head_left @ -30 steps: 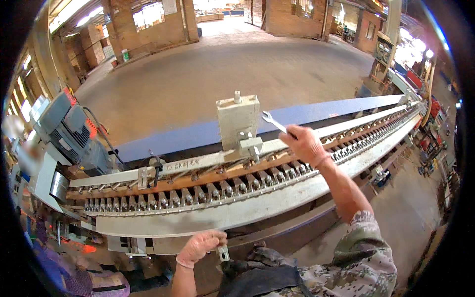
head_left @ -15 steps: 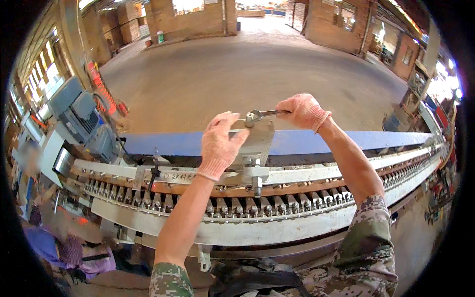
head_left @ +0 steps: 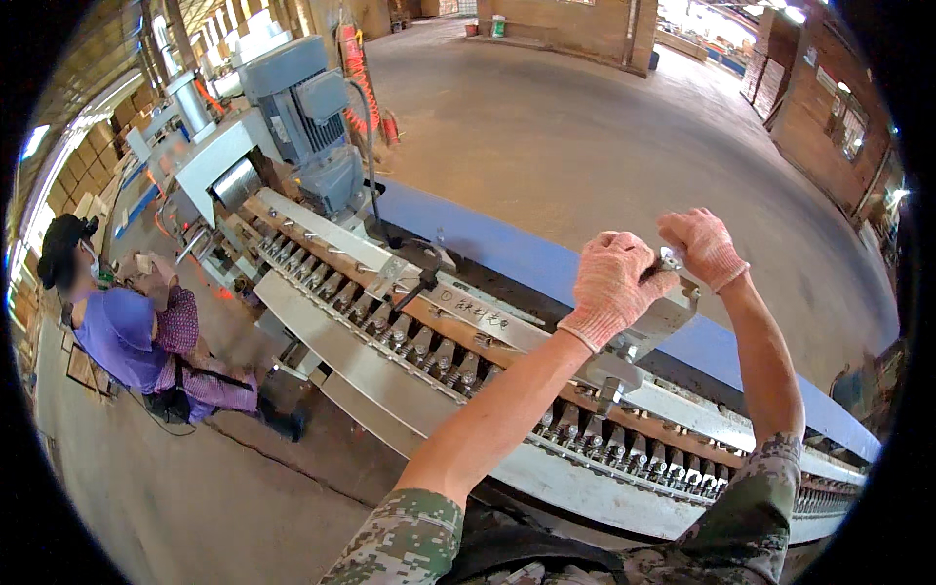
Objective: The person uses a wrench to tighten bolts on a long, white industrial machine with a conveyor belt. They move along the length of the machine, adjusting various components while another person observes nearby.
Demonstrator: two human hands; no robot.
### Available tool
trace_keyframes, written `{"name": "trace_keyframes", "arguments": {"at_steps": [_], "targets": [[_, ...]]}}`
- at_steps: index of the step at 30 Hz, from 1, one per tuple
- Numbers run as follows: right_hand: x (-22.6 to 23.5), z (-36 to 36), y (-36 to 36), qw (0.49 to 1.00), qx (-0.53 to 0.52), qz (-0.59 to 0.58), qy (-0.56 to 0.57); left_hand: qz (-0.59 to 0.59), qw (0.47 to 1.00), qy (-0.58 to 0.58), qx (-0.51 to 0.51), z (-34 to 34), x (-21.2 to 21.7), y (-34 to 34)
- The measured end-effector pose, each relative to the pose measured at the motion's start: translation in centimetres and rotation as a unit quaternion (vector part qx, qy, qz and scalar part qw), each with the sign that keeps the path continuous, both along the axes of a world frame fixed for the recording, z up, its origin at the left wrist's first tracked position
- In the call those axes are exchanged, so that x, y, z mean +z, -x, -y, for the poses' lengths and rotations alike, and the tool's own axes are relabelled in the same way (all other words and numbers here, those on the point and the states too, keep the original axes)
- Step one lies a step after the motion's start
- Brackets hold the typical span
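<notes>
My right hand (head_left: 704, 249), in a pale pink knit glove, is closed round an open-ended wrench (head_left: 668, 259). Only the wrench's metal head shows clearly, at the top of an upright metal bracket (head_left: 673, 314). My left hand (head_left: 616, 285), gloved alike, is beside that head with its fingers curled and thumb pointing right. What lies inside its grip, if anything, is hidden. Below the bracket, a large bolt with nuts (head_left: 610, 390) fastens to the long machine. A row of metal clamps (head_left: 419, 343) with springs runs along the machine's near side.
A blue beam (head_left: 478, 249) runs behind the machine. At its left end stand a grey motor (head_left: 302, 107) and a steel roller (head_left: 237, 183). A person in purple (head_left: 127, 336) sits at the left. A red coiled hose (head_left: 357, 78) hangs beyond the motor.
The view has swung left, bringing the seated person and motor further in. My left hand's fingers, spread before, are now curled beside the bracket top. My right hand keeps the wrench, now nearer my left hand.
</notes>
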State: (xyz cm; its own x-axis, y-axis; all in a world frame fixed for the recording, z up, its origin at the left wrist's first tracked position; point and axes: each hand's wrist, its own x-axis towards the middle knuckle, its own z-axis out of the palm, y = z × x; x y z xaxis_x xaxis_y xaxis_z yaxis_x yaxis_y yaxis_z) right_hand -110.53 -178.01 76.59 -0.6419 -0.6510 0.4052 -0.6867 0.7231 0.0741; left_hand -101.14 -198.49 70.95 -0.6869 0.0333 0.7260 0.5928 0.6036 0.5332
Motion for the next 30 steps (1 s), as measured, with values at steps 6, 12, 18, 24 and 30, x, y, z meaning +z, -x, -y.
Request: {"name": "trace_keyframes", "arguments": {"at_steps": [6, 12, 18, 24, 30], "targets": [[1.7, 0.9, -3.9, 0.991, -0.1, 0.073, -0.044, -0.002, 1.0, -0.003, 0.029, 0.1, -0.3, -0.2], [5.4, 2.3, -8.7, 0.977, -0.176, 0.033, -0.111, -0.002, 0.999, -0.042, -0.023, 0.6, 0.1, -0.6], [7.3, -0.4, -21.9, 0.953, -0.289, 0.094, 0.015, -0.024, 0.996, -0.051, -0.072, 0.3, 0.3, 0.7], [7.5, 0.9, -27.3, 0.906, -0.387, 0.15, 0.079, 0.007, 0.998, 0.016, -0.055, 1.6, 1.1, 0.6], [5.6, -0.6, -21.1, 0.954, -0.28, 0.1, 0.018, 0.052, 0.997, 0.055, -0.005, 0.2, 1.8, -1.1]]}}
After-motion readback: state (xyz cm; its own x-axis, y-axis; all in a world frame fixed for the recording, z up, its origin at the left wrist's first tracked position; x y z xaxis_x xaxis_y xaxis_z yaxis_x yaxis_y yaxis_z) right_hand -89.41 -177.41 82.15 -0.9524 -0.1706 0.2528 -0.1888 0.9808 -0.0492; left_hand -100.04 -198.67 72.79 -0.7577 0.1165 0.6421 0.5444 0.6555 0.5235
